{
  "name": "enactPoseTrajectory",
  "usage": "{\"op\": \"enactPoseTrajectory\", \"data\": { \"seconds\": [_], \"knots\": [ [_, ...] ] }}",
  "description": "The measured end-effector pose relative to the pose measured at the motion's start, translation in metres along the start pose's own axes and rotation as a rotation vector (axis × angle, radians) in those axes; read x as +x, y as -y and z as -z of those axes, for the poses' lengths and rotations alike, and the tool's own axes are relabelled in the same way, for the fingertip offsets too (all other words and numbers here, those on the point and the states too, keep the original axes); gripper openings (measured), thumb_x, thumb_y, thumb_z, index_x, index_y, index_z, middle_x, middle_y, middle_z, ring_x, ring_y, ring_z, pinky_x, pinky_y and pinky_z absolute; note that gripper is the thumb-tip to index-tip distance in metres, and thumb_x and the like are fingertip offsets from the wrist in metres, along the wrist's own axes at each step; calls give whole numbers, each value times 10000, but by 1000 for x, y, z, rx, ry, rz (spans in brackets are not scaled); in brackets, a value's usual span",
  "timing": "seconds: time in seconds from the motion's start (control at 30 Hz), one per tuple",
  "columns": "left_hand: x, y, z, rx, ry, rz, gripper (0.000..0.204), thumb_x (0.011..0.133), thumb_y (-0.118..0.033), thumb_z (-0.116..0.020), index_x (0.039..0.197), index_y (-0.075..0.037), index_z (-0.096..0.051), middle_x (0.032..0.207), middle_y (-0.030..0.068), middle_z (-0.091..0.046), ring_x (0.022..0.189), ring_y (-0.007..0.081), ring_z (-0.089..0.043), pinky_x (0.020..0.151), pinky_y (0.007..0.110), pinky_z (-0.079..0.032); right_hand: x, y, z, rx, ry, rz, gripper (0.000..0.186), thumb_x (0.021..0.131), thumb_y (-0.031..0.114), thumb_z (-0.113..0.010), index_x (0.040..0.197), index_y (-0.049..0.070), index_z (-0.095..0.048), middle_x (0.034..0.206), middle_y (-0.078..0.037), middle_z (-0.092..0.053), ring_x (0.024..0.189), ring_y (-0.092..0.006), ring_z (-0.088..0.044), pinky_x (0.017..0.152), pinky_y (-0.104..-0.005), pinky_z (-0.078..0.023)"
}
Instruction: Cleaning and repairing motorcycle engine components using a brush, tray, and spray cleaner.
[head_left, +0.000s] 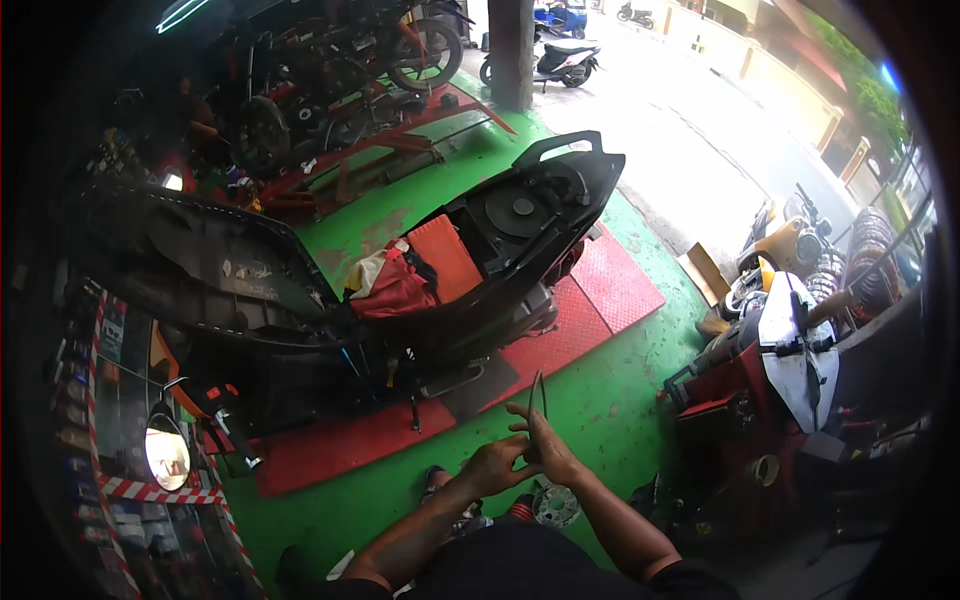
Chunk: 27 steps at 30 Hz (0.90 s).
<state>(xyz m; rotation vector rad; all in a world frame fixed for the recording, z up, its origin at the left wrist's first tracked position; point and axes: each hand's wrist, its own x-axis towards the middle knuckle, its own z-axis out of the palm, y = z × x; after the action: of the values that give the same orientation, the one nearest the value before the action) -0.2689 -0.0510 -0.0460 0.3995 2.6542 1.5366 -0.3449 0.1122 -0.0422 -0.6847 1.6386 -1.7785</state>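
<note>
In the lower middle, my left hand point(492, 468) is closed and touches my right hand point(550, 450); what its fingers hold, if anything, is hidden. My right hand grips a thin dark bent strip point(541, 385), like a cable or band, that sticks up above it. Beyond my hands a black scooter point(530, 300) with its seat raised stands on a red platform point(600, 280). A red cloth point(400, 305) and an orange-red rectangular item point(446, 257) lie on it. Below my hands, a silver metal disc-like part point(556, 507) is on the green floor.
A dismantled scooter with white panel point(795, 355) and coiled springs point(865, 250) crowd the right. Motorbikes point(330, 90) on a lift and a partly hidden person point(195, 120) are at upper left, near a pillar point(510, 50). A display case point(160, 495) with striped edges stands left.
</note>
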Motion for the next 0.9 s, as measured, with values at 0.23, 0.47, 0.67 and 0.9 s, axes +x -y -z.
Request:
{"op": "enactPoseTrajectory", "data": {
  "seconds": [0.23, 0.47, 0.67, 0.9],
  "knots": [
    [63, -19, 47, 169, -140, -226, 388, 821, -249, -847, 1098, -29, -687, 1003, 131, -718, 945, 271, -729, 815, 384, -574, 42, 48, 34, -188, 3, 203, 663, 1079, 468, -461, 1560, 23, -356, 1435, -175, -497, 1368, -288, -491, 1145, -392, -372],
    [161, -29, 127, -240, -326, 146, 285, 886, -226, -807, 1087, -49, -707, 919, 65, -707, 767, 115, -640, 699, 272, -518, 85, 54, 109, -541, -145, 36, 850, 772, 425, -892, 1427, 42, -509, 1248, -214, -676, 1155, -324, -689, 948, -433, -556],
    [276, -7, 196, -95, 28, -41, 322, 948, -297, -729, 1112, -22, -695, 1000, 126, -740, 813, 207, -715, 735, 341, -555, 116, 69, 157, -583, -542, 70, 645, 744, 306, -900, 1250, 42, -601, 1011, -156, -733, 926, -254, -739, 831, -395, -582],
    [405, 143, 234, 751, -250, 108, 663, 943, -575, -640, 1426, -131, -545, 1067, 183, -710, 884, 349, -734, 763, 453, -595, 124, 67, 256, -481, -526, 148, 604, 716, 238, -911, 1195, 44, -599, 947, -89, -718, 871, -191, -713, 790, -362, -572]
  ]
}}
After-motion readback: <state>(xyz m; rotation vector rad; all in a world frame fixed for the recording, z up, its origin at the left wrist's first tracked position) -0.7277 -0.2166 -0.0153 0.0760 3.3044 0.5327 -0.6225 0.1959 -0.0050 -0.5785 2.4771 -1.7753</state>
